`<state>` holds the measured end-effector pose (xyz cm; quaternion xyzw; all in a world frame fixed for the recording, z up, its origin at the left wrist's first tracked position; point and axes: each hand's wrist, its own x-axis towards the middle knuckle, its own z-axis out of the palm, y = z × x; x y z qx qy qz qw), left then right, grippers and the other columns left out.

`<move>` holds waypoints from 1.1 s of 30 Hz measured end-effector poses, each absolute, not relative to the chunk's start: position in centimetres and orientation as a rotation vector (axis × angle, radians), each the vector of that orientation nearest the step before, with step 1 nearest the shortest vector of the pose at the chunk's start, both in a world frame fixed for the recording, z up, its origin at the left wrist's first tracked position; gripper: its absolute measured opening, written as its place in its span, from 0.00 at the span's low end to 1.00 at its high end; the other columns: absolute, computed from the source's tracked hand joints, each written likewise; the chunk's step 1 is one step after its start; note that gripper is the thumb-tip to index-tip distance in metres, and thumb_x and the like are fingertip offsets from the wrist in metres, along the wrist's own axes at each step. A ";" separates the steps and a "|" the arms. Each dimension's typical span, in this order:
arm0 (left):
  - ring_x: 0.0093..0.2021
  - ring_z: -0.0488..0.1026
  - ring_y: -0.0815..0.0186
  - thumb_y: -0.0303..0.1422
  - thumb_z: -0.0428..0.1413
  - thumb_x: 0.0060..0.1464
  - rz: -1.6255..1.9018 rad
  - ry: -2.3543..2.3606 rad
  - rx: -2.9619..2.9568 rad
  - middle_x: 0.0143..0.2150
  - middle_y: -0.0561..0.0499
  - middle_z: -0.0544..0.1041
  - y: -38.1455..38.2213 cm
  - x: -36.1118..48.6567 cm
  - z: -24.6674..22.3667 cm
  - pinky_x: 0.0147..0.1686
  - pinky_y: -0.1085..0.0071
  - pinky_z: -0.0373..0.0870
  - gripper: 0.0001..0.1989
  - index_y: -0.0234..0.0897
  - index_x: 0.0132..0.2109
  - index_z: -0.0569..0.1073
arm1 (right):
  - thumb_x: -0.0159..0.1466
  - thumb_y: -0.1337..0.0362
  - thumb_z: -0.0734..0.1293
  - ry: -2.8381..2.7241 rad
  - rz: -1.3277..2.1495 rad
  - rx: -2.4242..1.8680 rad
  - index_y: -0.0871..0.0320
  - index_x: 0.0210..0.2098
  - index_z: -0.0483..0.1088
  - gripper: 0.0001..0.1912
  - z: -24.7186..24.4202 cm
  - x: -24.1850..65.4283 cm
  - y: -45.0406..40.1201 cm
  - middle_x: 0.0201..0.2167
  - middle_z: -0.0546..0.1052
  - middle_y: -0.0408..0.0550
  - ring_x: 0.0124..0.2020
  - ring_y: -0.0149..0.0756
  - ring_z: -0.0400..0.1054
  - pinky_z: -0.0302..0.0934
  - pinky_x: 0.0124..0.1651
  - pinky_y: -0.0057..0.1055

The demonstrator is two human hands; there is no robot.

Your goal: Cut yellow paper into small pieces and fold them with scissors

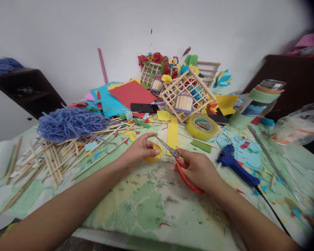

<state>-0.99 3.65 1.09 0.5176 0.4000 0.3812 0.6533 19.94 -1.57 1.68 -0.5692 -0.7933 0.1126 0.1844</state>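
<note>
My left hand [140,149] is above the middle of the table, its thumb and fingers bent around a small piece of yellow paper [157,152]. In my right hand [196,167] is a pair of scissors [184,174] with red handles, the metal blades pointing up and left toward the left fingertips. The blades look closed or nearly so. Just behind the scissors lies a yellow paper strip [173,134]. More yellow paper [150,160] shows beneath the left hand, though I cannot tell whether it is the same piece.
Blue yarn [70,123] and many wooden sticks [52,160] lie left. Behind are red paper [132,92], a phone [143,107] and stick lattices [188,94] with paper flowers. At right are a tape roll [202,127], a blue glue gun [237,165] and a green bottle [255,104].
</note>
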 end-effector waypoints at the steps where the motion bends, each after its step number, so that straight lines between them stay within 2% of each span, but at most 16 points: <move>1: 0.26 0.70 0.71 0.28 0.64 0.38 0.844 0.892 1.183 0.28 0.54 0.71 3.4 -0.7 0.8 0.27 0.75 0.63 0.38 0.37 0.57 0.58 | 0.58 0.51 0.63 -2.192 0.365 -1.584 0.54 0.48 0.69 0.22 1.6 19.9 -1.5 0.29 0.78 0.45 0.28 0.34 0.69 0.58 0.30 0.27; 5: 0.27 0.71 0.70 0.27 0.64 0.36 0.746 0.869 1.261 0.36 0.52 0.71 2.0 0.6 -0.2 0.25 0.75 0.65 0.44 0.41 0.60 0.52 | 0.56 0.56 0.65 -2.019 0.549 -1.505 0.54 0.46 0.70 0.19 1.2 19.4 -1.4 0.33 0.78 0.43 0.31 0.33 0.69 0.61 0.32 0.25; 10: 0.28 0.71 0.69 0.27 0.62 0.40 0.682 0.869 1.431 0.42 0.47 0.71 0.3 2.1 -0.7 0.24 0.74 0.66 0.46 0.45 0.63 0.49 | 0.52 0.64 0.66 -1.916 0.756 -1.399 0.54 0.48 0.70 0.22 1.3 18.6 -1.8 0.36 0.78 0.42 0.33 0.34 0.70 0.63 0.35 0.27; 15: 0.32 0.73 0.64 0.26 0.61 0.41 0.713 0.868 1.451 0.36 0.48 0.74 0.2 2.5 -0.5 0.30 0.70 0.69 0.46 0.42 0.65 0.48 | 0.49 0.69 0.66 -1.859 0.832 -1.337 0.54 0.47 0.71 0.25 1.3 18.4 -2.1 0.39 0.78 0.43 0.38 0.36 0.71 0.64 0.41 0.30; 20: 0.29 0.71 0.67 0.28 0.61 0.43 0.738 0.902 1.420 0.29 0.53 0.74 0.8 1.9 -0.4 0.28 0.72 0.66 0.45 0.40 0.65 0.47 | 0.49 0.67 0.66 -1.764 0.835 -1.317 0.57 0.46 0.71 0.23 0.6 18.8 -1.6 0.38 0.78 0.46 0.35 0.35 0.71 0.64 0.39 0.30; 26: 0.30 0.72 0.66 0.30 0.62 0.43 0.828 0.871 1.310 0.29 0.54 0.73 0.9 1.9 -0.3 0.32 0.70 0.67 0.43 0.40 0.63 0.50 | 0.51 0.65 0.67 -1.806 0.781 -1.305 0.56 0.46 0.70 0.22 0.2 18.9 -1.6 0.41 0.77 0.46 0.39 0.37 0.71 0.63 0.42 0.31; 29: 0.30 0.73 0.67 0.30 0.63 0.42 0.893 0.856 1.190 0.33 0.53 0.73 0.8 1.9 -0.2 0.32 0.70 0.68 0.42 0.41 0.62 0.53 | 0.52 0.63 0.67 -1.868 0.752 -1.317 0.55 0.46 0.70 0.20 0.5 18.9 -1.9 0.38 0.77 0.45 0.35 0.35 0.71 0.63 0.37 0.28; 33: 0.26 0.72 0.70 0.30 0.63 0.41 0.954 0.861 1.107 0.31 0.55 0.72 1.3 1.4 0.0 0.29 0.72 0.68 0.40 0.39 0.60 0.55 | 0.53 0.59 0.67 -1.973 0.573 -1.435 0.55 0.46 0.70 0.20 1.3 19.6 -1.9 0.27 0.76 0.42 0.25 0.31 0.66 0.57 0.27 0.25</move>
